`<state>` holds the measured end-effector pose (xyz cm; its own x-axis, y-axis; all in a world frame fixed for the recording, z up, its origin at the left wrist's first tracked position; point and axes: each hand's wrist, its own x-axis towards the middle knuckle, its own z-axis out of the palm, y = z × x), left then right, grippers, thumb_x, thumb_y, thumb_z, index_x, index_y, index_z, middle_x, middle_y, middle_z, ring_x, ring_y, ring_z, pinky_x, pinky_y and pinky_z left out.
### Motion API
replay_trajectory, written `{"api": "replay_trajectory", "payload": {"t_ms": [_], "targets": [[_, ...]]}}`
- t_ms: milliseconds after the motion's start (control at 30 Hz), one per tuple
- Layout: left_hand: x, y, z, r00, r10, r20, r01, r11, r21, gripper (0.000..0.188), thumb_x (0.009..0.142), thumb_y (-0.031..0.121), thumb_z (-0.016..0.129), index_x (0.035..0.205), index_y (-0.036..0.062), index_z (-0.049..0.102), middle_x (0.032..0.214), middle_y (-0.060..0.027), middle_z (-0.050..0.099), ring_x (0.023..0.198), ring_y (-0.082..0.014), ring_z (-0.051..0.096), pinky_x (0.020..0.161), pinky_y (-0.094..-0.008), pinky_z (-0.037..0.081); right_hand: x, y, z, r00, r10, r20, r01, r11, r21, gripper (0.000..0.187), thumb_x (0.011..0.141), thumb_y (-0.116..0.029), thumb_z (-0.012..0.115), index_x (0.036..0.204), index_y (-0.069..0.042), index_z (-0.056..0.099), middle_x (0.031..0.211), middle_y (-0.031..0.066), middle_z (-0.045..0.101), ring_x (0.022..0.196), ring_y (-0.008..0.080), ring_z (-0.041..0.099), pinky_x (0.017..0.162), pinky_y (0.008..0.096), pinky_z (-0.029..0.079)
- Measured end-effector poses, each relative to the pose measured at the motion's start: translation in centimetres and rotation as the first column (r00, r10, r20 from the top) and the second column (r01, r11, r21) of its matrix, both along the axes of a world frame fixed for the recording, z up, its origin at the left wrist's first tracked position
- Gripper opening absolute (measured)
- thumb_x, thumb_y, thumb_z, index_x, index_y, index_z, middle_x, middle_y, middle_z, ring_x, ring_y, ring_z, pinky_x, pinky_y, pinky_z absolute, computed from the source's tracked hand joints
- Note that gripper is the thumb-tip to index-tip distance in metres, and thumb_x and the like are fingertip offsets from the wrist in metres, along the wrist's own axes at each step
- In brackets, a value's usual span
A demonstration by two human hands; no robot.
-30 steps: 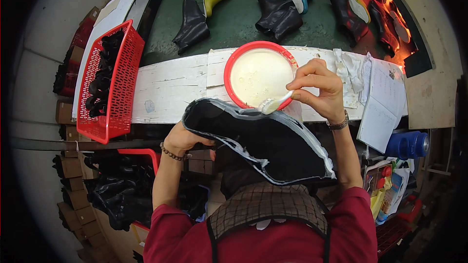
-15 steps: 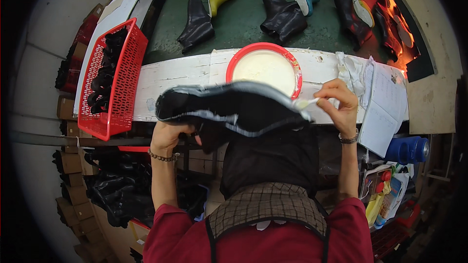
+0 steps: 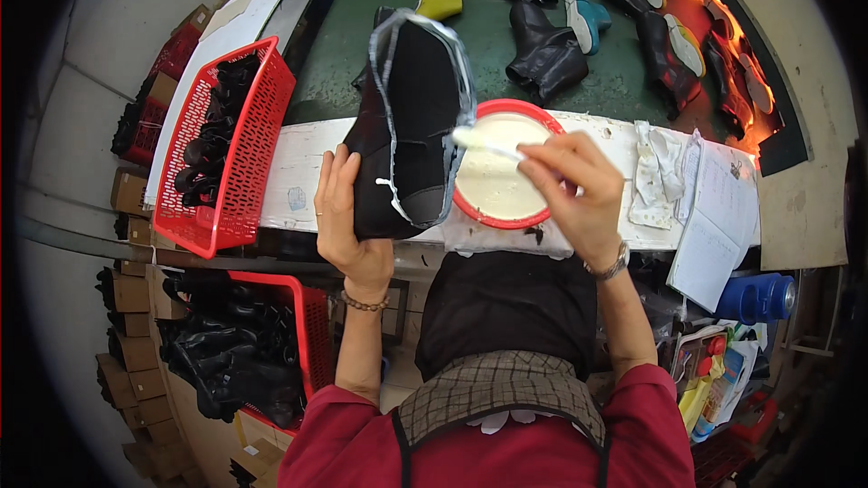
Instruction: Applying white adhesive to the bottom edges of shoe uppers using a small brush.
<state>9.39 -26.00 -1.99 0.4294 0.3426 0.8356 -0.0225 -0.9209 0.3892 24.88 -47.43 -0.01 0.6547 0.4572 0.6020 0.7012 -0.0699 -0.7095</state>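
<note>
My left hand (image 3: 351, 228) grips a black boot upper (image 3: 420, 117) from its left side and from below. The upper stands on end above the white bench edge, its inside facing me, with a wet whitish band along its rim. Pinched in my right hand (image 3: 580, 190) is a small brush (image 3: 493, 144), its pale coated tip close to the right edge of the upper; whether they touch I cannot tell. Under the brush sits a red bowl (image 3: 511, 221) of cream-coloured liquid (image 3: 499, 185), partly covered by the upper and my hand.
Black boots (image 3: 547, 59), yellow wedge soles (image 3: 440, 4) and a teal sole (image 3: 588, 23) lie on the green belt (image 3: 321, 81). Red baskets (image 3: 237, 163) of black pieces stand at left. Stained cloth (image 3: 655, 176), an open notebook (image 3: 714, 217) and a blue bottle (image 3: 755, 298) are at right.
The upper has turned from lying crosswise to standing on end and shifted farther away. My right hand has moved left with the brush, which is now over the bowl.
</note>
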Motion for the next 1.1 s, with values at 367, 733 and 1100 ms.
{"api": "replay_trajectory", "payload": {"t_ms": [367, 733, 1100], "targets": [[0.9, 0.6, -1.6, 0.991, 0.051, 0.121, -0.061, 0.995, 0.076, 0.048, 0.094, 0.013, 0.069, 0.137, -0.0068, 0.062, 0.141, -0.0293, 0.062, 0.139, -0.0507, 0.052, 0.115, -0.0508, 0.041, -1.5, 0.0, -1.0, 0.998, 0.049, -0.042, -0.049, 0.999, -0.021, 0.022, 0.083, -0.001, 0.083, 0.104, -0.004, 0.080, 0.090, 0.0062, 0.069, 0.071, 0.0145, 0.067, 0.062, 0.0259, 0.053], [2.9, -1.0, -1.8, 0.992, 0.079, 0.103, -0.092, 0.988, 0.123, 0.042, 0.103, 0.028, 0.064, 0.136, 0.0020, 0.066, 0.148, -0.0321, 0.055, 0.146, -0.0548, 0.040, 0.118, -0.0567, 0.037, -4.8, 7.4, 2.2, 0.991, 0.036, -0.132, -0.019, 0.992, 0.127, 0.081, 0.072, -0.029, 0.096, 0.138, -0.002, 0.055, 0.108, 0.0083, 0.056, 0.090, 0.0192, 0.061, 0.073, 0.0315, 0.052], [1.6, 3.2, -2.3, 0.956, 0.056, 0.287, 0.198, 0.599, -0.776, 0.045, 0.089, -0.009, 0.063, 0.133, -0.0095, 0.059, 0.128, -0.0143, 0.068, 0.118, -0.0207, 0.066, 0.105, -0.0343, 0.049, 3.1, -1.0, -4.8, 0.893, -0.445, 0.069, 0.446, 0.895, 0.010, 0.049, 0.089, -0.017, 0.083, 0.132, -0.003, 0.064, 0.108, 0.0036, 0.060, 0.087, 0.0126, 0.053, 0.068, 0.0284, 0.044]]}}
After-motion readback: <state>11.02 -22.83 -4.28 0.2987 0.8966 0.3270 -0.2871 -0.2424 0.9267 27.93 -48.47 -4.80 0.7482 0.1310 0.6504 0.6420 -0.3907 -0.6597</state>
